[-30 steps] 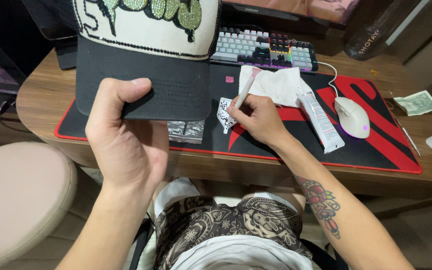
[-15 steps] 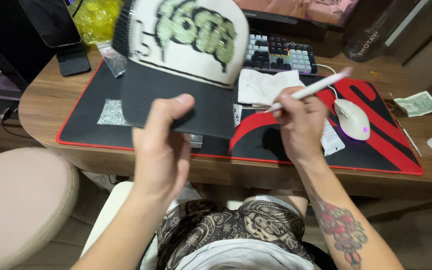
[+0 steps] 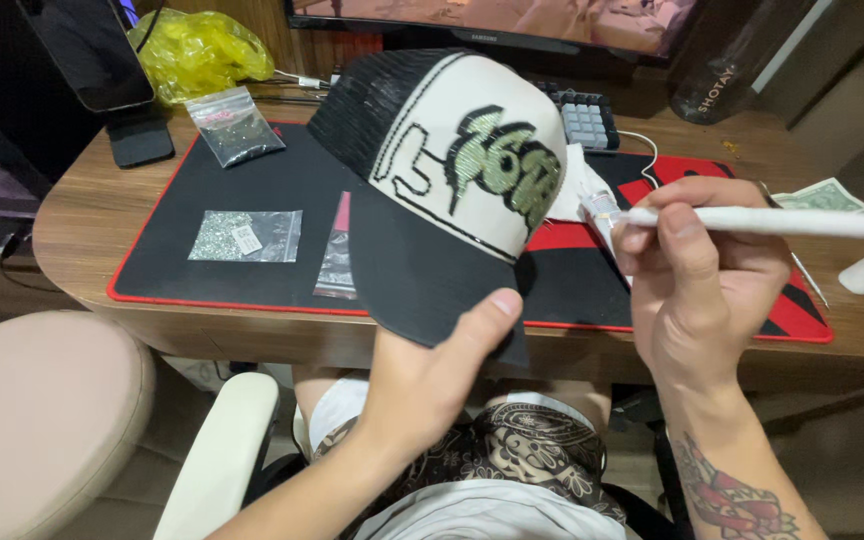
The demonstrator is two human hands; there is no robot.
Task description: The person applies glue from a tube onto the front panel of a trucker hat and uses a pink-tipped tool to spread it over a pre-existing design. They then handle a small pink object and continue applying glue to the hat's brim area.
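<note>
The step in hand looks like decorating the front panel of a cap (image 3: 452,190) with small stones: the design on its white front is already thick with green sparkle, and the cap is held up over the near edge of the worktop (image 3: 82,215), tilted so the front faces the person. The left hand (image 3: 432,375) is clenched on the black brim, thumb pressed on top of it and fingers hidden beneath. The right hand (image 3: 702,275) is closed around a slim white applicator pen (image 3: 752,220), pinched between thumb and fingers, the pen lying nearly level with its tip toward the cap's front and its far end running off toward the right edge. The tip stands just beside the panel; whether it touches cannot be told. By my judgement the next move calls for a steady brim and a fine, light placement of the pen tip on the design. On the black and red mat (image 3: 202,270) lie small clear bags of stones (image 3: 247,235), near the left edge, well apart from both hands.
</note>
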